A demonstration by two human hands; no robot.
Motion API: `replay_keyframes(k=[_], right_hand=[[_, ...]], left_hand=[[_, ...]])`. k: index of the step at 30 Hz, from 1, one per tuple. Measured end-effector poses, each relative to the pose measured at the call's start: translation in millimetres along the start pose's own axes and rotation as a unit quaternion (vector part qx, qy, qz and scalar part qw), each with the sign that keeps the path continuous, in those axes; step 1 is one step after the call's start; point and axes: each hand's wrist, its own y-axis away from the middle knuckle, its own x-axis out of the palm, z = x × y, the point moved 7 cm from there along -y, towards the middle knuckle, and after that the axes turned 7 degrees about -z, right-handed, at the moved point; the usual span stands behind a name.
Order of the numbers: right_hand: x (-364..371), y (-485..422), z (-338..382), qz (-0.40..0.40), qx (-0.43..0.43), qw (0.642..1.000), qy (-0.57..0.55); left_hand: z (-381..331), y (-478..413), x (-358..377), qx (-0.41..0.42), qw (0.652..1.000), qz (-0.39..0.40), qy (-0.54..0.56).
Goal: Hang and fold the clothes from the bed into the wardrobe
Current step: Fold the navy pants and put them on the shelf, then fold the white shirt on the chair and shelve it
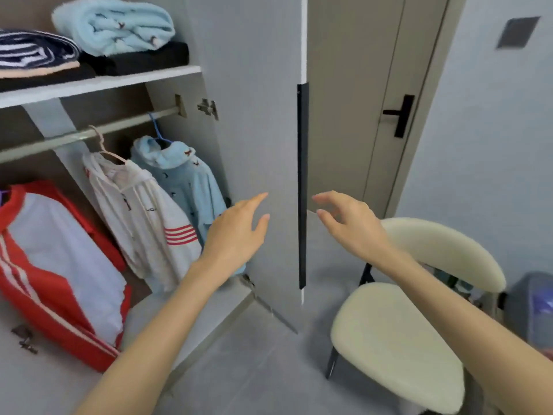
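The wardrobe stands open, its grey right door (260,121) swung out with a long black handle (302,187) on its edge. On the rail (89,133) hang a red and white jacket (59,265), a white hooded top (143,217) and a light blue top (185,181). Folded clothes lie on the shelf (98,82) above, with a light blue fleece (113,23) on top. My left hand (236,232) is held out with relaxed fingers in front of the door's inner face. My right hand (347,223) hovers empty just right of the handle.
A cream chair (398,336) with black legs stands on the grey tiled floor to the right of the door. Behind it is a room door with a black lever handle (399,115). A bluish bin (532,307) sits at the right edge.
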Motion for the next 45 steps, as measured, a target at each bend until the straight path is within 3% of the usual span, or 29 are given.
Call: replay_keyframes(k=[10,17,26,33,38,42,45], right_hand=[[-75,143,-201,-0.016,0.174,0.983,0.057],[-123,264,-336,-0.033,0.33,0.941,0.074],[-154,439,-475,-0.039,0.519,0.852,0.059],[-148,565,-558,-0.072,0.67,0.738,0.047],[-133,635,-605,-0.055,0.751,0.657,0.032],[-112,677,-629,0.013,0.775,0.631,0.026],[-99,696,-641,0.071,0.765,0.638,0.057]], left_hand=[[-160,39,171,0.103,0.98,0.159,0.059],[-287,92,295,0.17,0.945,0.27,0.074],[-420,190,440,0.236,0.875,0.412,0.09],[-468,273,535,0.273,0.806,0.519,0.081],[-484,313,599,0.28,0.764,0.575,0.079],[-490,336,638,0.255,0.751,0.602,0.091],[-490,350,657,0.237,0.752,0.607,0.099]])
